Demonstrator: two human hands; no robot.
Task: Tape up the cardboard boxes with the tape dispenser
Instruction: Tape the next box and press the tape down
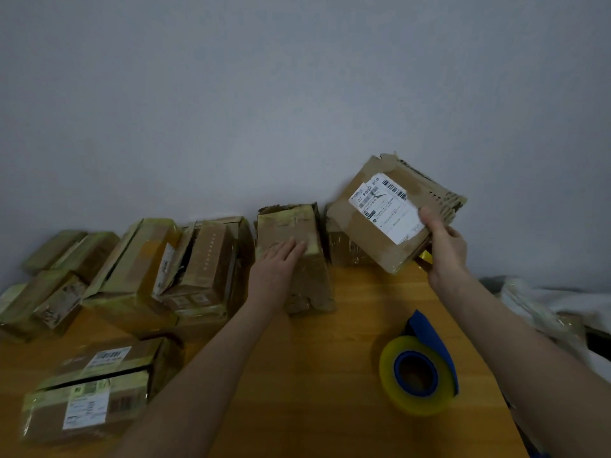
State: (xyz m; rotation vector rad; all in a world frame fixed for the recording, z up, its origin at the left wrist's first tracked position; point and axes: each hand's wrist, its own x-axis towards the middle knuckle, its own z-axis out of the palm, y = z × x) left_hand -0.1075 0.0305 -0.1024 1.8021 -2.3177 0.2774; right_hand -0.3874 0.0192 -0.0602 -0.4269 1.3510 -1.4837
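right hand fingers hidden behind held box (label unreadable); leftmost boxes cropped.

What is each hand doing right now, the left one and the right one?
The left hand is open, fingers flat on the taped box.
The right hand is closed, holding the labelled box tilted.

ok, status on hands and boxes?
Right hand grips labelled box, held above table. Left hand flat on taped box. Dispenser untouched on table, nothing in the way.
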